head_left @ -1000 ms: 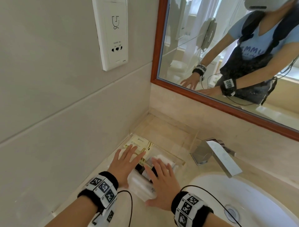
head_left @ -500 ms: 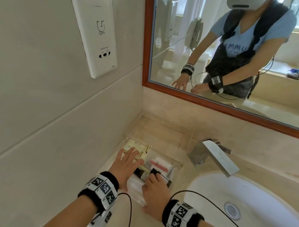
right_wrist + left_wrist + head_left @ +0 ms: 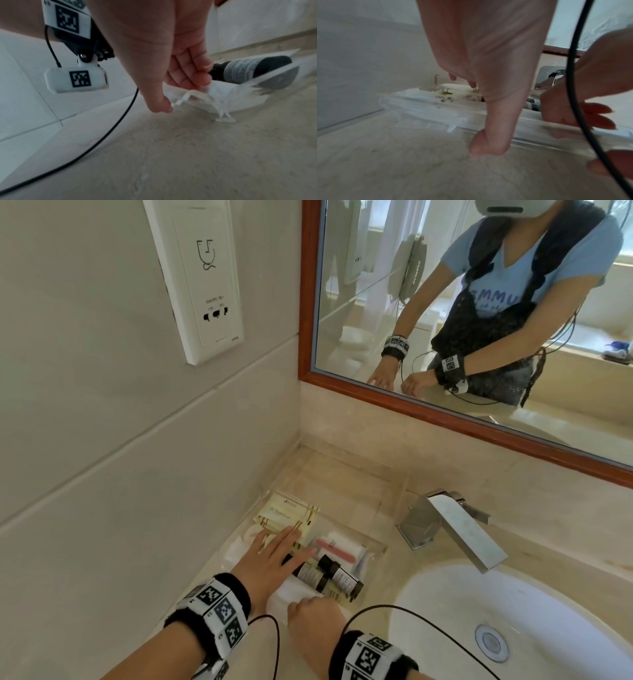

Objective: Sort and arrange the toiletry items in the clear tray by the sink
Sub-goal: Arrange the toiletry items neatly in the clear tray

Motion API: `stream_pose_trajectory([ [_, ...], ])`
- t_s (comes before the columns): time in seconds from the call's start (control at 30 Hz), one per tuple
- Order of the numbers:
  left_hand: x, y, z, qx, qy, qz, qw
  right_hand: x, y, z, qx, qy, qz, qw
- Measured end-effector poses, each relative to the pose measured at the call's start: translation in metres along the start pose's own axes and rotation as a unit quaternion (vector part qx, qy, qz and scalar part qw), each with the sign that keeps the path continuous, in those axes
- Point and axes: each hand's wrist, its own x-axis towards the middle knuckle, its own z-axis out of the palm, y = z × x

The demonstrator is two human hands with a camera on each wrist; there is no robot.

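A clear tray (image 3: 379,546) sits on the counter against the left wall. It holds cream packets with gold stripes (image 3: 287,513), a white packet with a pink strip (image 3: 337,549), two dark bottles (image 3: 334,578) lying side by side, and white plastic-wrapped packets (image 3: 291,594). My left hand (image 3: 274,554) lies flat with straight fingers on the items at the tray's left side, its thumb (image 3: 489,142) down at the near wall. My right hand (image 3: 315,619) is curled at the tray's near edge and pinches a white packet (image 3: 197,97) just in front of a dark bottle (image 3: 248,70).
A chrome faucet (image 3: 452,529) and a white sink basin (image 3: 513,628) lie to the right of the tray. A mirror with a wooden frame (image 3: 445,416) stands behind. A socket panel (image 3: 202,278) hangs on the left wall. Black wrist cables (image 3: 102,135) trail over the beige counter.
My right hand drew back from lying flat over the bottles to the tray's near edge and curled onto the white packet. The bottles now show. The left hand stays flat.
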Motion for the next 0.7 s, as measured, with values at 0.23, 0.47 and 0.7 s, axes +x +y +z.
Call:
stream_pose_trajectory([
  [0.23,0.002,0.002,0.007,-0.034,-0.005,-0.021,0.999,-0.005,-0.001,-0.005,0.023,0.033,-0.014,0.999],
  [0.47,0.005,0.002,0.012,-0.041,-0.01,-0.029,0.999,-0.002,0.003,-0.002,0.092,0.06,0.013,0.994],
  [0.7,0.001,-0.004,0.007,-0.043,-0.048,-0.011,0.998,0.0,0.006,0.008,0.079,0.073,0.01,0.994],
])
